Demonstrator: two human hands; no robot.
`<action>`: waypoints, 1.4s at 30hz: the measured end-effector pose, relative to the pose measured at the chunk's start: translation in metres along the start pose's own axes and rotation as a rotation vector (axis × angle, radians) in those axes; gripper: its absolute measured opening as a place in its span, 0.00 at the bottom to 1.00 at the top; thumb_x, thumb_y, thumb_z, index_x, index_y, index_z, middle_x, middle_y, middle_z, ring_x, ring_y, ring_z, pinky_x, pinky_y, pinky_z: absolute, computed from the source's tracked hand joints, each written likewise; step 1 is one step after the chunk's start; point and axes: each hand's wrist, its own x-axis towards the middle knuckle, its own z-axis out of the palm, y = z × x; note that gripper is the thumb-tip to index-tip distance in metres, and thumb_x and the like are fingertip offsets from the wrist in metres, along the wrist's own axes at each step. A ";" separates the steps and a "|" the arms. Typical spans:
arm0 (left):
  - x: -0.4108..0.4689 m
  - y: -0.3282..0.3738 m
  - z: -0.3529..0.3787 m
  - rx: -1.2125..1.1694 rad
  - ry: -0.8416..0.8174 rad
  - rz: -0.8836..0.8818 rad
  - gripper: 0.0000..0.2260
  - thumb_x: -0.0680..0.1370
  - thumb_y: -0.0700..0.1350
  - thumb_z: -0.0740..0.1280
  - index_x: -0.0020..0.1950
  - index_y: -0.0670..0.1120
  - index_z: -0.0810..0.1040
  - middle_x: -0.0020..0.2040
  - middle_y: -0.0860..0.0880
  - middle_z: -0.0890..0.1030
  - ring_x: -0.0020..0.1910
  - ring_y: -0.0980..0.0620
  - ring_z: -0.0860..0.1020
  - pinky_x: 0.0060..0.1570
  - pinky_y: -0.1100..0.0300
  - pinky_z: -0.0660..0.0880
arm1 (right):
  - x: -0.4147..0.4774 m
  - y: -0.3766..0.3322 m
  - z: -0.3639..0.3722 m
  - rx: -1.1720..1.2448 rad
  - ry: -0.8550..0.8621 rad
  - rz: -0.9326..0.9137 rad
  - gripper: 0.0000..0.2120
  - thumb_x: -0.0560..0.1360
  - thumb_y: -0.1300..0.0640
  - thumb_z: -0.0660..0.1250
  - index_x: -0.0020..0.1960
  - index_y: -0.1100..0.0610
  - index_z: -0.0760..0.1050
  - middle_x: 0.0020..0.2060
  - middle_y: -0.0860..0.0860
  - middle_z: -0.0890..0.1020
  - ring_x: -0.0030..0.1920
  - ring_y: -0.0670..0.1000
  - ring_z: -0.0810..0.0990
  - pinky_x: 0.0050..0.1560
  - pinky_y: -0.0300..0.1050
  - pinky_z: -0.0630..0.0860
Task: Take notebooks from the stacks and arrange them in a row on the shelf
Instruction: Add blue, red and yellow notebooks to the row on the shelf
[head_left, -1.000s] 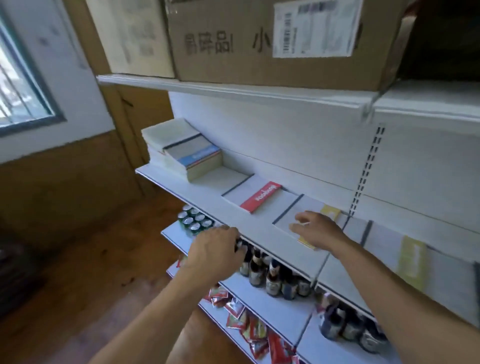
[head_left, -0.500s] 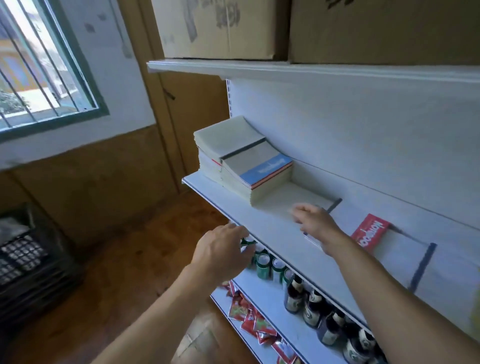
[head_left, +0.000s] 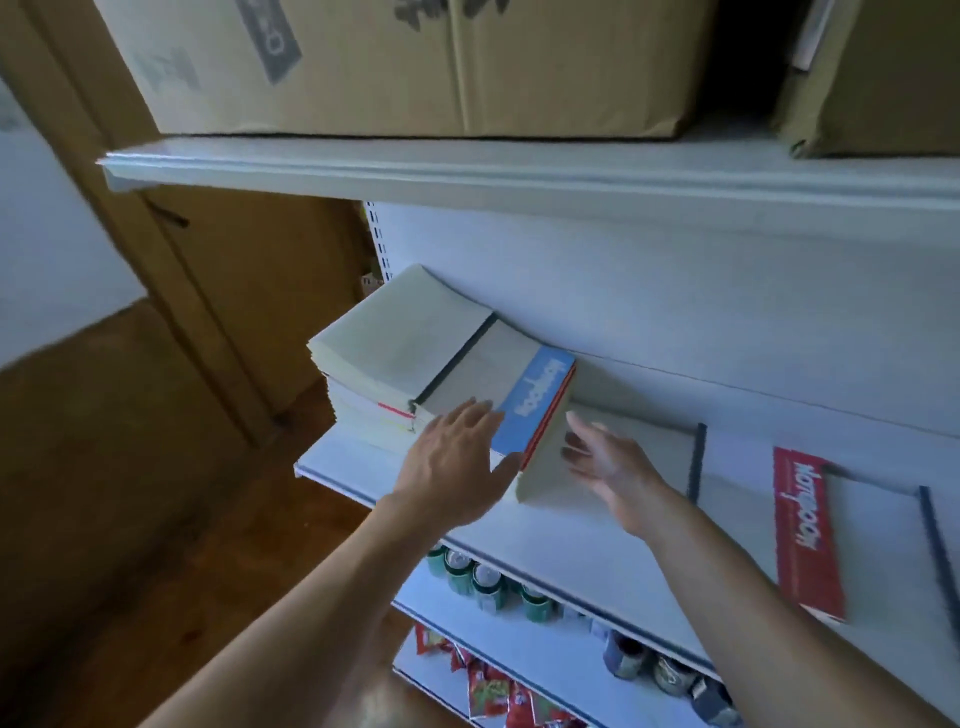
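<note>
1. The left hand (head_left: 452, 467) is open with its fingers spread over the near corner of the blue-banded notebook (head_left: 535, 384). Whether it presses down cannot be told.
2. The right hand (head_left: 613, 467) is open too, palm turned toward the right side of the right stack (head_left: 540, 467), just beside it.
3. The blue-banded notebook tops that stack. The left stack (head_left: 395, 332) touches it and stands slightly taller.
4. Both stacks sit at the left end of the white shelf (head_left: 571, 540).
5. To the right, a pale cover (head_left: 667, 441) and a red-banded notebook (head_left: 805, 530) lie flat in a row.
6. Below, cans (head_left: 483, 577), bottles (head_left: 670, 670) and red snack packets (head_left: 493, 691) fill the lower shelves.
7. Cardboard boxes (head_left: 389, 67) sit above.
</note>
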 end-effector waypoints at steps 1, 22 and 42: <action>0.007 -0.007 0.003 0.014 -0.024 0.038 0.29 0.80 0.61 0.55 0.78 0.48 0.58 0.78 0.50 0.59 0.77 0.51 0.54 0.76 0.55 0.51 | 0.001 0.000 0.004 0.028 0.033 0.004 0.17 0.77 0.48 0.66 0.62 0.55 0.71 0.57 0.53 0.77 0.58 0.53 0.77 0.57 0.47 0.74; 0.042 -0.059 0.034 -0.098 -0.069 0.415 0.36 0.78 0.68 0.45 0.80 0.48 0.45 0.80 0.44 0.50 0.79 0.49 0.47 0.75 0.57 0.40 | 0.005 0.019 0.029 0.284 0.412 0.035 0.14 0.73 0.59 0.70 0.58 0.61 0.76 0.49 0.61 0.84 0.51 0.61 0.82 0.59 0.60 0.75; 0.080 -0.044 0.021 -0.960 -0.155 0.159 0.40 0.74 0.63 0.66 0.78 0.57 0.46 0.78 0.50 0.58 0.76 0.50 0.59 0.73 0.45 0.61 | -0.031 0.002 0.013 0.308 0.328 -0.147 0.14 0.73 0.62 0.69 0.58 0.56 0.77 0.49 0.58 0.85 0.47 0.57 0.83 0.44 0.51 0.78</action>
